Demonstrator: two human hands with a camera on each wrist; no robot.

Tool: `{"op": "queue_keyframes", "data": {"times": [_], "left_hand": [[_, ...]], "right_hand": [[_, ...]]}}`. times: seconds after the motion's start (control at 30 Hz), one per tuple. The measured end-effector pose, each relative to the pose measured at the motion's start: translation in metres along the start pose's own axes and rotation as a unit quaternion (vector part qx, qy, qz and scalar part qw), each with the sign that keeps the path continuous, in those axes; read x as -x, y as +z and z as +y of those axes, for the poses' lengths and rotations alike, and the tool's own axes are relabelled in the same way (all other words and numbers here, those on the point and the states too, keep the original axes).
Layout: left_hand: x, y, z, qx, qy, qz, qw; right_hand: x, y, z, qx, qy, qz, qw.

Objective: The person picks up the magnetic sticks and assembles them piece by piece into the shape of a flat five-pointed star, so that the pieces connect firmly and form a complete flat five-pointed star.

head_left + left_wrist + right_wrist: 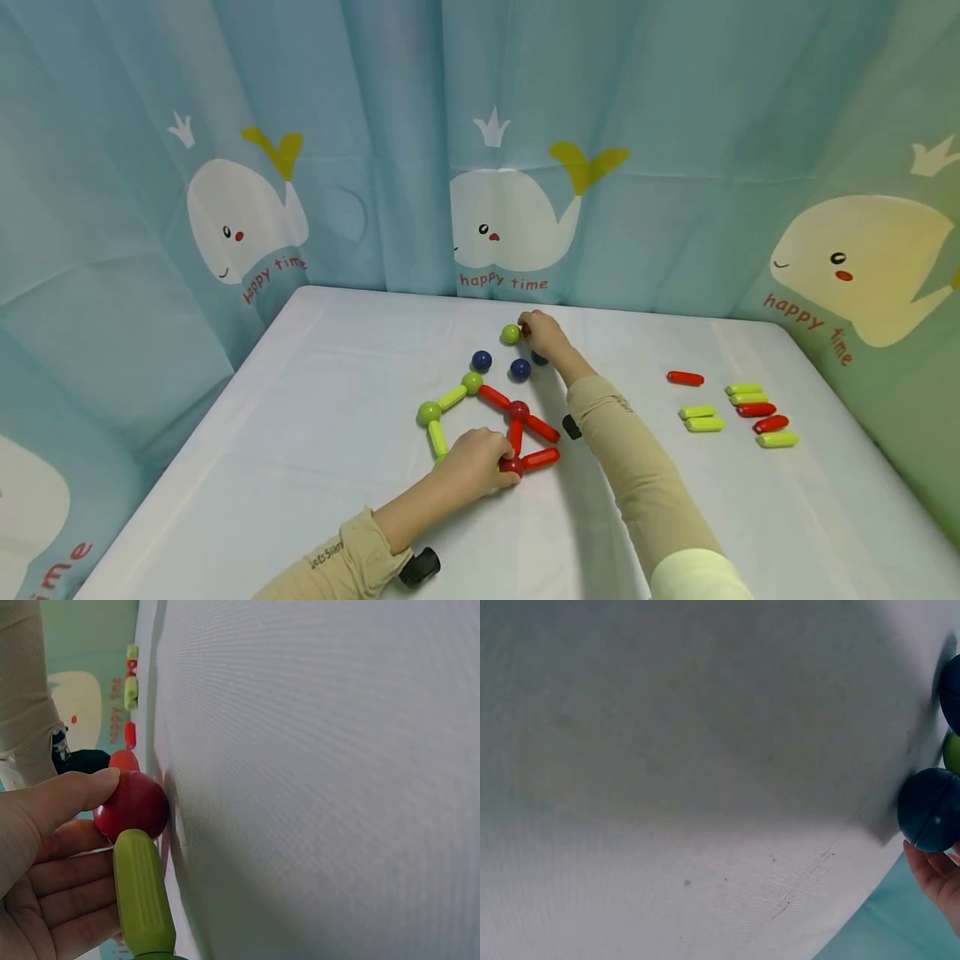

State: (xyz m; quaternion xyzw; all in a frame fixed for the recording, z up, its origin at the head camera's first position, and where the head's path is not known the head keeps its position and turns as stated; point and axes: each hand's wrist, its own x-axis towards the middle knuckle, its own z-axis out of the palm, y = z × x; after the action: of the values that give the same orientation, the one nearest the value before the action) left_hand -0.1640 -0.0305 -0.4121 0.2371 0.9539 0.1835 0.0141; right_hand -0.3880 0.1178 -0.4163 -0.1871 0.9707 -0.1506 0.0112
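My left hand [471,461] pinches a red ball [133,804] at the near corner of a ring of rods and balls. A yellow-green rod [142,892] and a red rod [542,458] join that ball. Another red ball [517,410] carries more red rods; green balls [429,412] form the left side. At the back, my right hand [546,335] has its fingers around a small red ball [526,330], mostly hidden. Beside it lie a green ball [511,334] and blue balls [521,370]. One blue ball [928,810] overlaps the right fingertips in the right wrist view.
Loose red rods [686,378] and yellow-green rods [705,425] lie on the right of the white table [322,367]. A blue curtain [390,167] with printed whales hangs behind the table. Black wrist devices [420,567] sit beneath the sleeves.
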Motion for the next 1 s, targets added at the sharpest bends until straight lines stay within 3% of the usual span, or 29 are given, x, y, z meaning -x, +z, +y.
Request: {"op": "queue_keyframes", "data": {"times": [0.5, 0.7, 1.0], "left_hand": [[0.001, 0.002, 0.001, 0.001, -0.007, 0.003, 1.0000], [0.003, 0.002, 0.004, -0.012, 0.006, 0.015, 0.9998], [0.006, 0.002, 0.008, -0.026, -0.005, 0.017, 0.9995]], "right_hand": [[0.013, -0.012, 0.006, -0.028, -0.020, 0.061, 0.9976], [0.029, -0.023, -0.001, -0.041, -0.022, 0.066, 0.9967], [0.054, -0.037, -0.014, -0.041, -0.049, 0.078, 0.9949]]}}
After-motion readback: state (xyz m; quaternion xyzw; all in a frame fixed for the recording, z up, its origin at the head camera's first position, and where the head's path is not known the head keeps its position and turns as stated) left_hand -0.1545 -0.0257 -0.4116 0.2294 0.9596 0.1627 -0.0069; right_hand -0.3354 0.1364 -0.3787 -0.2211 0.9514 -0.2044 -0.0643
